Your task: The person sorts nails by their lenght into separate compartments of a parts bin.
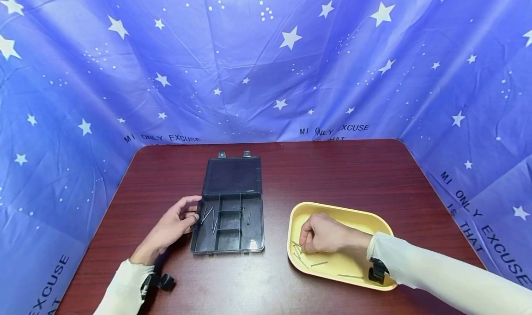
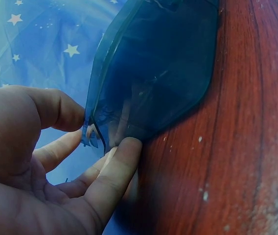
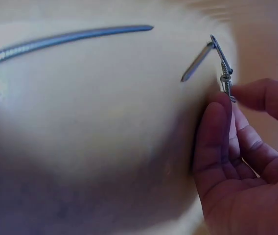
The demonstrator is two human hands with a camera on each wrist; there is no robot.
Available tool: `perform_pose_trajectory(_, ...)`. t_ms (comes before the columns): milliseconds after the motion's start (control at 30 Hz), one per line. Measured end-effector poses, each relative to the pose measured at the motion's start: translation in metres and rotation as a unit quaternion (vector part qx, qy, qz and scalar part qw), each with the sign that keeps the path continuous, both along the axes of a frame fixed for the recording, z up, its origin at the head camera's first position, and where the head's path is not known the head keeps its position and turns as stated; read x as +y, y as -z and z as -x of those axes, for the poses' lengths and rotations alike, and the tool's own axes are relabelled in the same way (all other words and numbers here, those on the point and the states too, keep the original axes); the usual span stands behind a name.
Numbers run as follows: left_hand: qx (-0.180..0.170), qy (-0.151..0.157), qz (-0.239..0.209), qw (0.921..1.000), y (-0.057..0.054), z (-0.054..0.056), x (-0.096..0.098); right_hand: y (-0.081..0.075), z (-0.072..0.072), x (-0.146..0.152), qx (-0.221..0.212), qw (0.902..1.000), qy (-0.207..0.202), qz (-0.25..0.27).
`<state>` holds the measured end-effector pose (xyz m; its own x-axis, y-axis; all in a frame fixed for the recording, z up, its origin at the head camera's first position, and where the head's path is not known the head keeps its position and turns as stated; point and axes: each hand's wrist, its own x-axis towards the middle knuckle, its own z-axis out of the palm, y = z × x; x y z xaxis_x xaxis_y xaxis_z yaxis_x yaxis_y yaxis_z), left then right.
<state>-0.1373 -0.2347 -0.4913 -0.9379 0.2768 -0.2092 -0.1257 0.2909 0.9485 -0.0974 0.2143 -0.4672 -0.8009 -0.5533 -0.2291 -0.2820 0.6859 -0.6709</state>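
My left hand (image 1: 174,225) holds the left side of a dark, see-through compartment box (image 1: 229,246), its lid (image 1: 232,175) laid back. In the left wrist view, bent fingers (image 2: 122,169) and thumb meet the box's outer wall (image 2: 178,73). Several nails or screws (image 1: 208,215) lie in its left and right compartments. Inside a yellow tray (image 1: 341,208), my right hand (image 1: 326,234) has its fingertips together at the left end. The right wrist view shows them pinching at a small threaded screw (image 3: 226,78), partly hidden, among other pieces. A long nail (image 3: 75,40) lies apart.
A dark red wooden table (image 1: 332,176) bears the box at left and the tray at right, with a gap between them. More nails (image 1: 319,263) lie along the tray's near side. A blue star-patterned cloth (image 1: 249,51) hangs behind and beside the table.
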Motion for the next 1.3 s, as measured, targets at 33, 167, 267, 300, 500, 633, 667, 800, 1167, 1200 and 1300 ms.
perform_pose_trajectory(33,0.000,0.000,0.000,1.0000,0.000,0.000,0.000,0.000,0.000,0.000,-0.001,1.0000,0.001,0.002)
perform_pose_trajectory(167,0.001,-0.001,0.000,1.0000,0.000,0.000,0.001,0.001,0.000,0.000,-0.004,1.0000,0.005,0.004)
perform_pose_trajectory(267,0.002,-0.002,0.002,1.0000,0.000,0.000,0.001,0.002,0.001,-0.001,-0.002,1.0000,0.003,0.003)
perform_pose_trajectory(300,0.002,-0.002,0.003,1.0000,0.000,0.000,0.001,0.002,0.001,-0.001,-0.002,1.0000,0.001,0.003)
perform_pose_trajectory(500,-0.001,0.000,0.000,1.0000,0.000,-0.001,0.001,0.002,0.002,0.000,-0.018,0.9998,0.005,0.011)
perform_pose_trajectory(633,-0.002,0.001,-0.002,1.0000,-0.001,-0.001,0.001,-0.003,0.003,0.003,-0.036,0.9981,0.018,0.047)
perform_pose_trajectory(667,-0.002,0.000,-0.003,1.0000,-0.001,-0.001,0.001,-0.004,0.004,0.004,-0.041,0.9972,0.023,0.059)
perform_pose_trajectory(800,-0.002,0.000,-0.002,1.0000,-0.001,-0.001,0.000,-0.012,0.007,0.007,-0.047,0.9927,0.042,0.103)
perform_pose_trajectory(1167,0.001,0.000,0.003,1.0000,-0.001,-0.001,0.001,-0.047,0.020,0.016,-0.128,0.9617,0.086,0.227)
perform_pose_trajectory(1200,0.001,0.000,0.004,1.0000,-0.001,-0.001,0.001,-0.050,0.022,0.017,-0.125,0.9612,0.089,0.229)
perform_pose_trajectory(1300,0.002,-0.001,0.004,1.0000,-0.001,-0.001,0.002,-0.062,0.025,0.019,-0.116,0.9592,0.098,0.238)
